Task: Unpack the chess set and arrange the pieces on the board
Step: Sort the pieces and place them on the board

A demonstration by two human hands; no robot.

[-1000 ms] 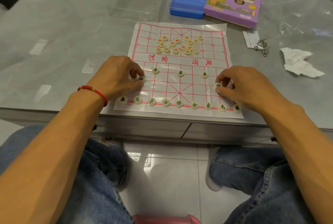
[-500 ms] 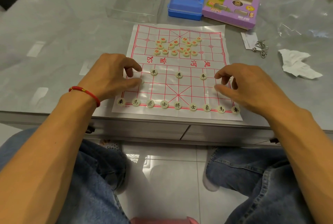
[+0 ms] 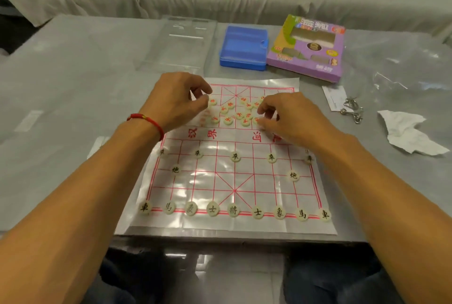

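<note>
Hands work the far half of the xiangqi board (image 3: 227, 181): left hand (image 3: 176, 100) and right hand (image 3: 291, 117) curl over the loose red-marked pieces (image 3: 234, 112), whether pinching any I cannot tell. Black-marked pieces (image 3: 233, 210) stand arranged on the near half, on the counter (image 3: 73, 107).

Red pieces (image 3: 234, 112): partly covered by both hands in the frame's upper middle; characters blurred.
Left hand (image 3: 175, 98): fingers curled; any grip cannot be told.
Right hand (image 3: 291, 117): fingertips hidden underneath.
Purple box (image 3: 308, 49): print too blurred to be read.
</note>
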